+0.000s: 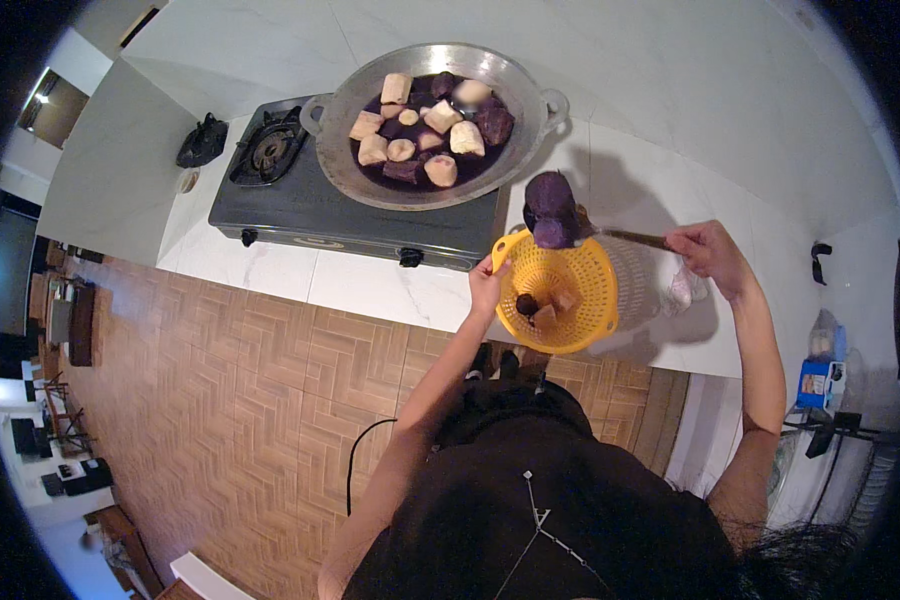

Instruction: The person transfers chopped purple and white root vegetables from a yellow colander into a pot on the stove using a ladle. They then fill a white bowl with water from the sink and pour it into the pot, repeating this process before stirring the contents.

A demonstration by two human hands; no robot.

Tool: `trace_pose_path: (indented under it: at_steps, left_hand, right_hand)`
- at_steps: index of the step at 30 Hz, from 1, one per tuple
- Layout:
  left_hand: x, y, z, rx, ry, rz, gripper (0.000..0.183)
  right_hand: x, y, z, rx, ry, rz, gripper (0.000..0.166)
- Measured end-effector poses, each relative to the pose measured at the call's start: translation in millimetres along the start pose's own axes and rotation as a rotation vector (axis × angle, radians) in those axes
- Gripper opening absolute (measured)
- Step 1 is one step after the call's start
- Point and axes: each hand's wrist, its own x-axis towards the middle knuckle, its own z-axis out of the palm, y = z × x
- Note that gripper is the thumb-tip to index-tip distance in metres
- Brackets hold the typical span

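Note:
My left hand (484,286) grips the rim of a yellow plastic colander (598,270) at its left handle. Inside lie a few pieces, one dark and others pale, with their exact kind hard to tell. My right hand (709,255) holds the dark handle of a ladle (634,238). Purple root chunks (549,201), apparently purple yam, fill the ladle's bowl and hide most of it, above the colander's far rim. A large metal wok (337,165) with two loop handles holds dark purple liquid with several pale root pieces (467,139) and purple chunks (493,122).
The wok sits on the right side of a black two-burner gas stove (270,217); its left burner (270,150) is bare. A black plastic bag (202,141) lies left of the stove. A crumpled clear plastic bag (679,291) rests on the white counter (390,296), under my right hand.

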Motion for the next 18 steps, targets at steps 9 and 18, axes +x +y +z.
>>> trace_pose_path:
  at_steps: [9,18]
  left_hand:
    - [1.8,1.2,-1.4,-0.047,0.004,-0.002,0.019]
    - [-2.1,6.9,-1.5,-0.081,-0.004,-0.032,0.022]
  right_hand:
    - [97.5,-62.5,31.0,-0.058,-0.066,-0.116,0.025]
    - [221.8,-94.2,90.5,-0.077,-0.135,-0.252,0.023]
